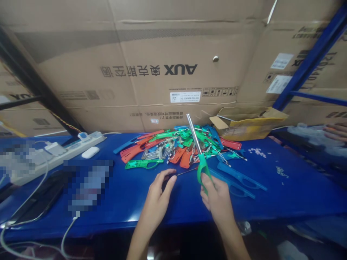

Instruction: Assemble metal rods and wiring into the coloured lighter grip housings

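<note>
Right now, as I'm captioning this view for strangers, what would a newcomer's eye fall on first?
Probably the green-handled lighter near the middle, held in the right hand with its metal tube pointing up. Just behind it, a jumbled heap of red, green and blue plastic parts spreads over the blue table. Beyond that, big upside-down AUX lettering stands out on the cardboard.
</note>
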### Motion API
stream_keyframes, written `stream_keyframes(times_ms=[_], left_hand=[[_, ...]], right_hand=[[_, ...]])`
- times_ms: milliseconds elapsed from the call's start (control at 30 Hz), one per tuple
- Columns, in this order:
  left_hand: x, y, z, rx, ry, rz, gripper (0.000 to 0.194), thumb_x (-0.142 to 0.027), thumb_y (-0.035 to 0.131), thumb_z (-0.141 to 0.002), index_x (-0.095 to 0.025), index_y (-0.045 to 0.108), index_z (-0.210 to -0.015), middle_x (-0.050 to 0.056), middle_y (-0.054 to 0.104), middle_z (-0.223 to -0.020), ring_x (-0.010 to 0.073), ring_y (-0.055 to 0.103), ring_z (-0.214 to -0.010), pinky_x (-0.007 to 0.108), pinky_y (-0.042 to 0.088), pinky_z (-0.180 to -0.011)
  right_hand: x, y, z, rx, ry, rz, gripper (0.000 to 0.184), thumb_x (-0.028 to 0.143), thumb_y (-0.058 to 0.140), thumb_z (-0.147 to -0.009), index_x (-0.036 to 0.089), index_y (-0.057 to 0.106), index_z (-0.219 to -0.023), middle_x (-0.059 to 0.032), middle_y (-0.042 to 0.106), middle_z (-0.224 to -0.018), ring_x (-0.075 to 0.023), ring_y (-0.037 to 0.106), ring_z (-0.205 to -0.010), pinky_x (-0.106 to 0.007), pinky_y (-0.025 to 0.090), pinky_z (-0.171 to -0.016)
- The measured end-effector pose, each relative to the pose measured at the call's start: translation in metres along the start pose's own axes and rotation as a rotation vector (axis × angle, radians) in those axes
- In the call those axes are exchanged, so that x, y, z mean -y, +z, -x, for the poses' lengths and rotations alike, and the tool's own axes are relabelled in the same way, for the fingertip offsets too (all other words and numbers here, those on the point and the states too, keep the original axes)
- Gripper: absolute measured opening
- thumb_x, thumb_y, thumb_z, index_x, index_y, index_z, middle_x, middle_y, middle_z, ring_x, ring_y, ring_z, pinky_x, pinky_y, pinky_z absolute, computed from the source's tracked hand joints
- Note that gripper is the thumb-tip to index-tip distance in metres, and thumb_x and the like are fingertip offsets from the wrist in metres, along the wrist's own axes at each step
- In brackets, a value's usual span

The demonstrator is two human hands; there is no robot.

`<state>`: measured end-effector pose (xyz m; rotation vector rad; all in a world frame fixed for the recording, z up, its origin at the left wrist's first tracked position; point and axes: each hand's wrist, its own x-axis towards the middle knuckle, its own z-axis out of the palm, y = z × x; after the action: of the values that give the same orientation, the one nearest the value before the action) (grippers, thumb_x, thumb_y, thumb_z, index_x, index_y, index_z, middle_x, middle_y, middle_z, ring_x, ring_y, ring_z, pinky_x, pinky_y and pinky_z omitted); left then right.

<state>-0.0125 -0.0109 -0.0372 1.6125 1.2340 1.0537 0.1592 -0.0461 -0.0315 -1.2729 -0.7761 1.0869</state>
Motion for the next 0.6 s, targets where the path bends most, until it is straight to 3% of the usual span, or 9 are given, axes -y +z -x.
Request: stream_keyframes(times_ms=[367, 500, 600], left_hand=[[0.004, -0.001, -0.001, -0.003, 0.027, -0.026, 0.034, -0.049, 0.055, -0.098, -0.026, 0.070, -0.117, 0.006, 0.071, -0.124, 0.0260, 0.063, -0.120, 0.038, 0.043, -0.106], [0.002, -0.002, 0.001, -0.020, 0.028, -0.023, 0.032, -0.050, 0.055, -0.097, -0.026, 0.072, -0.112, 0.005, 0.072, -0.119, 0.0254, 0.063, -0.117, 0.037, 0.042, -0.105], [-0.001, -0.003, 0.003, -0.029, 0.024, -0.006, 0.031, -0.050, 0.055, -0.098, -0.027, 0.073, -0.109, 0.005, 0.072, -0.118, 0.0245, 0.062, -0.118, 0.036, 0.041, -0.105]], right_hand=[[-0.003, 0.002, -0.003, -0.023, -0.040, 0.003, 0.065, 0.079, 0.069, -0.071, 0.021, 0.042, -0.060, 0.0085, 0.033, -0.051, -0.0044, 0.029, -0.038, -0.017, 0.019, -0.032], [-0.006, -0.002, -0.001, 0.010, -0.047, 0.015, 0.059, 0.075, 0.064, -0.082, 0.020, 0.049, -0.066, 0.0085, 0.037, -0.048, -0.0053, 0.033, -0.036, -0.018, 0.024, -0.034], [0.004, -0.021, 0.002, 0.108, -0.101, 0.095, 0.051, 0.069, 0.061, -0.088, 0.020, 0.056, -0.078, 0.0049, 0.052, -0.056, -0.0075, 0.043, -0.041, -0.019, 0.033, -0.039]])
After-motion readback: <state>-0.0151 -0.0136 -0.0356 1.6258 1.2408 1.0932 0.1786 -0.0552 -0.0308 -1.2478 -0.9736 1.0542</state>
